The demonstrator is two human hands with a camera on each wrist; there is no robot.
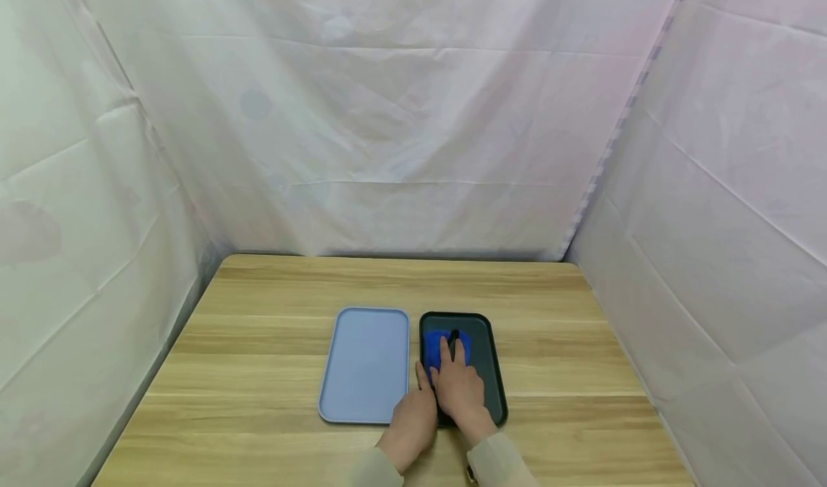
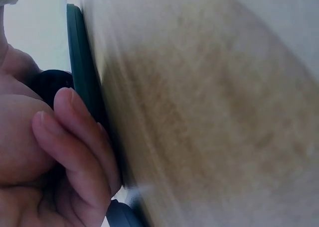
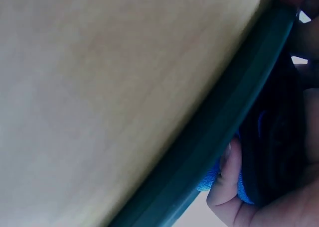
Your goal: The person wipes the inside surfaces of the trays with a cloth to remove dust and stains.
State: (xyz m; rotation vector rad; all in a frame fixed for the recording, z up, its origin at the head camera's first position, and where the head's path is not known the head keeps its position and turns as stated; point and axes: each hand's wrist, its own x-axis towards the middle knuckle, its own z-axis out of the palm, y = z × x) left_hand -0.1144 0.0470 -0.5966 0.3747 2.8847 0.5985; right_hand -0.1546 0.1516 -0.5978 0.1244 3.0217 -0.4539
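My right hand [image 1: 459,386] lies over a black object [image 1: 455,335] with a rounded end, index and middle fingers along either side of it. Beneath is a blue cloth [image 1: 433,347] in the dark green tray [image 1: 492,383]. From the right wrist, the black object [image 3: 279,137] fills the palm, and a bent digit [image 3: 229,170] touches the cloth [image 3: 209,179]. At the tray's near left corner my left hand [image 1: 413,416] grips the rim, index finger extended along the side. Its other fingers [image 2: 82,152] curl beside the tray wall [image 2: 82,62]; the thumb is mostly hidden.
A light blue tray [image 1: 366,365] lies just left of the dark one, close to my left hand. Both sit on a wood-grain table [image 1: 568,372]. White cloth sheets [image 1: 400,135] hang behind the table and along both sides.
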